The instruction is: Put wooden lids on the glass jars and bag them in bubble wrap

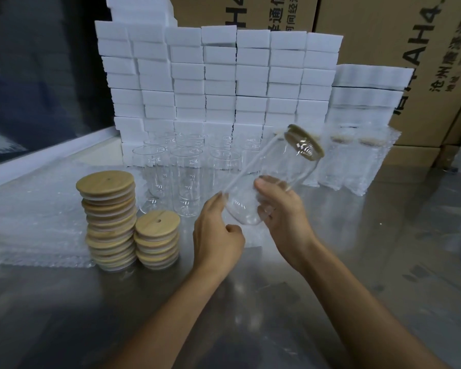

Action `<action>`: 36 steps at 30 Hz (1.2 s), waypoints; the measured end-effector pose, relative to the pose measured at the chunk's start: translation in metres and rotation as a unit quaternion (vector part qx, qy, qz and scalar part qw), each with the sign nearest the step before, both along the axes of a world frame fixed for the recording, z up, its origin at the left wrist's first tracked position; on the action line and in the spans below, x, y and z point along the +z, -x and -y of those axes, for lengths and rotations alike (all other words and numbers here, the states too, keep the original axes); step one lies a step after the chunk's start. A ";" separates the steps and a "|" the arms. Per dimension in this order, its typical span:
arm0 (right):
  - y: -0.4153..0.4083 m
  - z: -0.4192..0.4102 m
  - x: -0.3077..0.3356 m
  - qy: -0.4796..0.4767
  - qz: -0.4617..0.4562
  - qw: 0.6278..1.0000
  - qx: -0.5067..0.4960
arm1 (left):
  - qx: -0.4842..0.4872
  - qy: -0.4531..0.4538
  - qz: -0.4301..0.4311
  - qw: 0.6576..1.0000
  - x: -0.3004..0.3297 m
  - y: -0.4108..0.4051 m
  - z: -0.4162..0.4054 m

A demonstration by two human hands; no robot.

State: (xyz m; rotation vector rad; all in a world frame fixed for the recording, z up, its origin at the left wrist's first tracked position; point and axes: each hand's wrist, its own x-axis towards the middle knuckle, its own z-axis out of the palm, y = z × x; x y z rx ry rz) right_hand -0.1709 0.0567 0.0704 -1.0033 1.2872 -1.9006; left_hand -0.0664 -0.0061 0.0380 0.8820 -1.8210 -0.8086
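- While the right hand (280, 209) grips the tipped, lidded jar (272, 179) above the table (250, 302), the left hand (216, 235) touches it, fingers loose, maybe readying a bag.
- Lids (109, 219) are stacked close, easy to grab.
- Bare jars (186, 179) wait behind.

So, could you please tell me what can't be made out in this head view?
- Jar base: hidden behind the right hand.
- Bagged jars: blurred by bubble wrap, so the count is unclear.
- Box print: cut off by the frame edge.
- Left hand: contact with the jar is unclear.
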 end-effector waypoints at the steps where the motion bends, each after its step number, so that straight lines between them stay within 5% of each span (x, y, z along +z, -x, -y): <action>1: 0.001 0.000 -0.003 -0.011 0.002 1.000 0.005 | -0.001 -0.009 -0.009 1.000 0.001 0.000 0.001; 10: 0.007 -0.003 -0.012 -0.027 -0.138 0.988 0.056 | -0.033 -0.004 -0.005 0.999 0.008 -0.004 0.000; 30: -0.004 -0.011 0.012 -0.012 0.007 0.993 0.119 | -0.028 -0.087 -0.004 0.996 0.025 -0.006 -0.005; 36: -0.009 -0.011 0.019 -0.071 0.011 0.997 0.038 | -0.036 -0.079 -0.007 0.996 0.037 -0.009 -0.010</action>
